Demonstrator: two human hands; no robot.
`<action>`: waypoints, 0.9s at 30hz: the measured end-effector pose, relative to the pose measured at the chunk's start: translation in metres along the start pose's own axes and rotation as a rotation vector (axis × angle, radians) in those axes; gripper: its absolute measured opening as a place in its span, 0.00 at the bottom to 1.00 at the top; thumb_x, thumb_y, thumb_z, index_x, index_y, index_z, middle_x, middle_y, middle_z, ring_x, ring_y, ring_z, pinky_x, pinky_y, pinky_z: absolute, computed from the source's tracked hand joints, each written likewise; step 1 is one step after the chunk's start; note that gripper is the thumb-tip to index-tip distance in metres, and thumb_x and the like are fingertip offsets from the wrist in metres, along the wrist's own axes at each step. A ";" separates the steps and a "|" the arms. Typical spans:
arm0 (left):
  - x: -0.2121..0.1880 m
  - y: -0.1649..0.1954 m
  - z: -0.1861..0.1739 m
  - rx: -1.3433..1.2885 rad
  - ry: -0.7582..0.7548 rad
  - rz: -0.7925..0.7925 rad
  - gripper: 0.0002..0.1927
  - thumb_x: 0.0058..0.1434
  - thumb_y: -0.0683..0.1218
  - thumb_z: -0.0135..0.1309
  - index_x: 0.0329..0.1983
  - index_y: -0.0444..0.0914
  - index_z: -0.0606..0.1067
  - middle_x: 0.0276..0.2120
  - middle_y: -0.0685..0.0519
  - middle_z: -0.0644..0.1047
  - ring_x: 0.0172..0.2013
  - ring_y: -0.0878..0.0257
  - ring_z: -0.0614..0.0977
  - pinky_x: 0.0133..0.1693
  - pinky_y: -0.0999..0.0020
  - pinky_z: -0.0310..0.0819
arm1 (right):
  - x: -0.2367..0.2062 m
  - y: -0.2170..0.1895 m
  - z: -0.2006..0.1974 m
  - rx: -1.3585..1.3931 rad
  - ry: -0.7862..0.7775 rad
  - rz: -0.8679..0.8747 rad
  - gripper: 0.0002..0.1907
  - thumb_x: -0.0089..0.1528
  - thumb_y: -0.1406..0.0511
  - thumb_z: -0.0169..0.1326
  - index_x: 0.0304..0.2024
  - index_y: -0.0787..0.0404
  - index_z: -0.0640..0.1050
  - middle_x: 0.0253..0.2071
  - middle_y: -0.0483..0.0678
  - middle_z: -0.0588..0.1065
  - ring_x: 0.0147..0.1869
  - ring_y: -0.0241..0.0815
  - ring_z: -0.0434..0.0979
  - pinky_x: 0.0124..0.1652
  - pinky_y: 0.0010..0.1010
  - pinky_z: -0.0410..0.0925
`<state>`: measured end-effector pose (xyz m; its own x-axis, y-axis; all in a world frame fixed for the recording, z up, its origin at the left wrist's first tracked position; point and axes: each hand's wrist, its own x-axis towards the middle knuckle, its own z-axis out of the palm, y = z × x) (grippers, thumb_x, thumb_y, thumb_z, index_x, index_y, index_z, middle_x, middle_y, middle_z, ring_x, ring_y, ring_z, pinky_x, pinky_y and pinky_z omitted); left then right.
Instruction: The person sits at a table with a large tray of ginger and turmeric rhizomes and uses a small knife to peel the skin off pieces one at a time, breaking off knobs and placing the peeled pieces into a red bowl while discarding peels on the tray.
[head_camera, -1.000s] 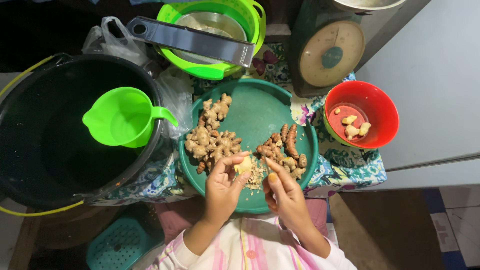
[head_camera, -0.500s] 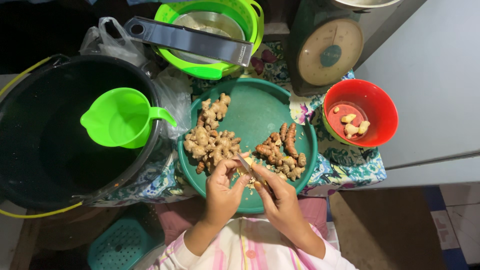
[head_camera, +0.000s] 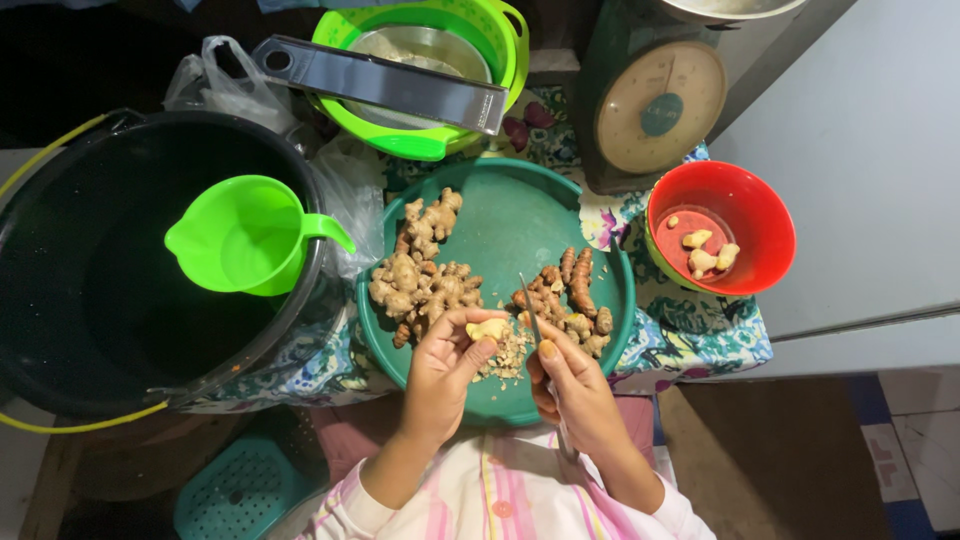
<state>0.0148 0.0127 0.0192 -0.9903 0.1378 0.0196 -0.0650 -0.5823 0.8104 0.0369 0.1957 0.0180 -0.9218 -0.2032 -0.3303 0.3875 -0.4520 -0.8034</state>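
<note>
A round dark-green plastic tray sits on a floral blue-and-white cloth. Over the tray's near edge, the left hand pinches a small pale peeled ginger piece in closed fingertips, while the right hand grips a thin knife, blade just beside that piece. Unpeeled ginger heaps lie on the tray. Right of the tray stands a red plastic bowl; left, a black bucket holding a green jug; beyond, a weighing scale.
</note>
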 end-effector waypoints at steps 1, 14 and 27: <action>0.000 0.000 -0.001 0.000 -0.014 -0.011 0.14 0.66 0.34 0.55 0.56 0.32 0.73 0.52 0.46 0.78 0.49 0.65 0.78 0.55 0.71 0.73 | -0.001 0.000 0.001 -0.037 0.002 -0.024 0.26 0.70 0.60 0.45 0.72 0.54 0.65 0.30 0.42 0.67 0.20 0.26 0.58 0.18 0.20 0.49; -0.005 -0.013 -0.007 -0.050 0.048 -0.034 0.10 0.64 0.34 0.58 0.47 0.34 0.74 0.40 0.51 0.81 0.41 0.66 0.81 0.46 0.69 0.78 | -0.022 -0.004 0.024 -0.632 0.004 -0.408 0.26 0.67 0.69 0.52 0.68 0.60 0.70 0.29 0.38 0.68 0.29 0.26 0.62 0.28 0.20 0.58; -0.007 -0.010 0.000 0.031 0.088 0.009 0.11 0.61 0.33 0.59 0.46 0.34 0.76 0.42 0.53 0.79 0.42 0.69 0.79 0.46 0.75 0.76 | -0.019 0.000 0.019 -0.209 0.025 -0.104 0.27 0.66 0.64 0.49 0.69 0.53 0.66 0.28 0.40 0.68 0.23 0.27 0.62 0.22 0.19 0.56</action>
<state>0.0229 0.0179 0.0108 -0.9978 0.0612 -0.0238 -0.0539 -0.5579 0.8281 0.0548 0.1832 0.0338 -0.9577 -0.1419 -0.2502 0.2812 -0.2788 -0.9182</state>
